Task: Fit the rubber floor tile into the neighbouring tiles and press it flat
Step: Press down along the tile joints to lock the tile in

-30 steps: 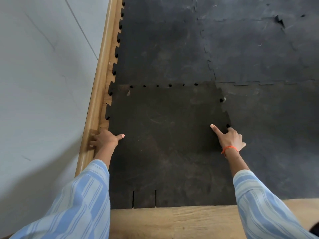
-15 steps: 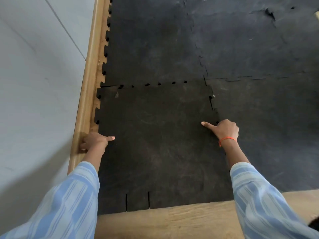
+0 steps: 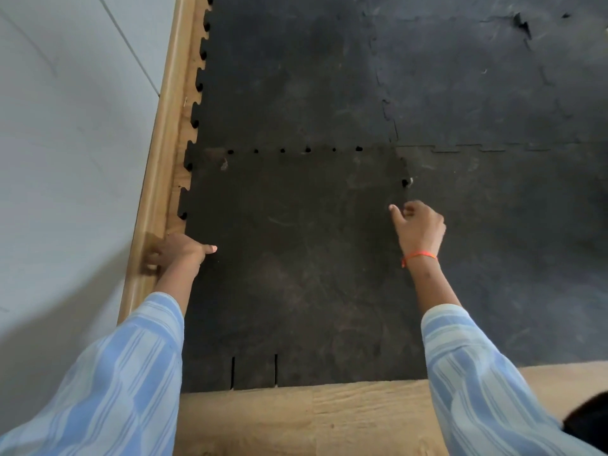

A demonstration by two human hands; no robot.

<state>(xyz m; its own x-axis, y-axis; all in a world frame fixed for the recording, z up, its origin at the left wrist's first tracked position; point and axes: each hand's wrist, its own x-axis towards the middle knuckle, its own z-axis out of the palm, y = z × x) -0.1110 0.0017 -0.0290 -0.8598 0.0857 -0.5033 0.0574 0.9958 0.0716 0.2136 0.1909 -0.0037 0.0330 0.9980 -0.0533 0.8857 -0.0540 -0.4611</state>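
Broadly, a field of dark grey interlocking rubber floor tiles (image 3: 493,93) fills the upper and right part of the view, their toothed seams showing as thin lines. A pale grey wall (image 3: 65,159) takes up the left side, and a light wooden skirting strip (image 3: 164,143) runs along its foot. Light wood plank flooring (image 3: 312,419) lies bare across the bottom.

Next in size is the dark brownish-black rubber floor tile (image 3: 296,258), set between the skirting strip on the left and the grey tiles above and to the right. Its far edge meets the tile beyond it along a row of small dark gaps, and a small gap also shows on its right seam, above the right hand. Its left edge shows open puzzle teeth against the wood. Two short slits cut into its near edge, which ends at the plank flooring.

Two light blue striped sleeves (image 3: 131,373) reach in from below.

The left hand (image 3: 174,251) rests at the tile's left edge, its fingers curled down over the skirting strip and the thumb pointing across the tile surface; it grips nothing that can be made out. The right hand (image 3: 419,228) sits on the right seam, loosely curled with one fingertip extended onto the tile, holding nothing.

A thin orange thread bracelet (image 3: 419,256) circles the right wrist.
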